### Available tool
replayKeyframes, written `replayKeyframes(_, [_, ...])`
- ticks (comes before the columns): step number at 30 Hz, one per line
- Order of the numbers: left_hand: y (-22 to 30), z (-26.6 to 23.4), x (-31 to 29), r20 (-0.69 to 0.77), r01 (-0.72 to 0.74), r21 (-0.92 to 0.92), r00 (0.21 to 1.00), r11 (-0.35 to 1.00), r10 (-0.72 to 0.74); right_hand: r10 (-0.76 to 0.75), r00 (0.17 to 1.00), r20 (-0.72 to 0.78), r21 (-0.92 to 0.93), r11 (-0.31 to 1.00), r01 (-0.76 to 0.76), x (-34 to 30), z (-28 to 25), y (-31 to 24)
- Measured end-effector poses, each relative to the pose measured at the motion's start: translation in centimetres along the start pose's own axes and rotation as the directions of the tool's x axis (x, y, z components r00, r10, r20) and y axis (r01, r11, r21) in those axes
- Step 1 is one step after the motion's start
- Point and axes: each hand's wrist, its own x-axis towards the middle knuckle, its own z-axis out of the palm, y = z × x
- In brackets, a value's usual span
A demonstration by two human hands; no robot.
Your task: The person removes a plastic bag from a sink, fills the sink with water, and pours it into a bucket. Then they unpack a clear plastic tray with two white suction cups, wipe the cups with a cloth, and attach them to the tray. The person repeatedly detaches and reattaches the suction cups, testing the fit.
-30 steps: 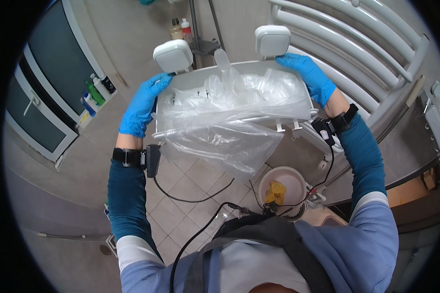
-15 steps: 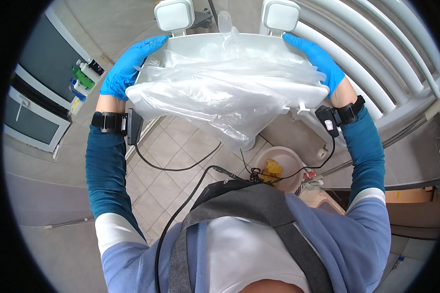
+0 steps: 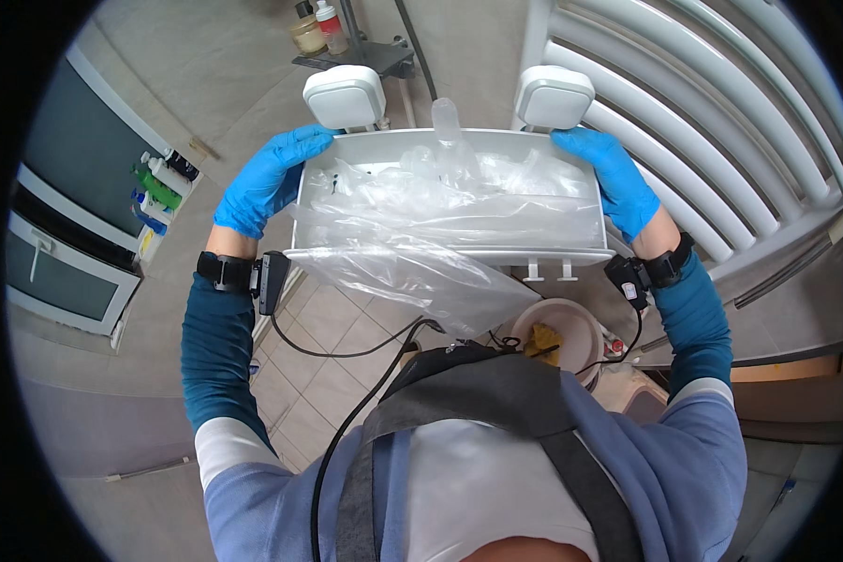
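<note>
Between my hands is a white plastic storage bin point(image 3: 496, 140), with two white square pads, a left pad point(image 3: 345, 96) and a right pad point(image 3: 554, 96), along its far edge. Clear crumpled plastic bags point(image 3: 459, 211) fill it, and a loose sheet of plastic point(image 3: 421, 281) hangs over the near rim. My left hand point(image 3: 267, 183), in a blue glove, is closed round the bin's far left corner. At the far right corner, my right hand point(image 3: 618, 178), also gloved in blue, grips the rim with its thumb side. Small white hooks point(image 3: 550, 271) stick out under the near rim.
A white towel radiator point(image 3: 693, 131) stands at the right. Behind the bin is a grey corner shelf point(image 3: 375, 58) with bottles. More bottles point(image 3: 164, 187) line the window ledge at the left. Below lies a pink basin point(image 3: 571, 328) with a yellow cloth on the tiled floor.
The bin has come nearer to me with both hands on it and has tilted, so more of the bags inside shows. The view has also shifted upward, showing the corner shelf's bottles.
</note>
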Motion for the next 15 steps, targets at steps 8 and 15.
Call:
replayKeyframes(8, [-1.0,-4.2,1.7,0.064,0.045,-0.063,0.997,0.997,-0.041,0.035,0.998,-0.051,-0.038,0.999,-0.037,3.0,3.8,0.6])
replayKeyframes(15, [0.1,-5.4,2.7,0.182,-0.094,0.042,0.980,0.995,0.085,-0.040,0.982,-0.187,0.056,0.997,0.052,1.2,5.0,0.9])
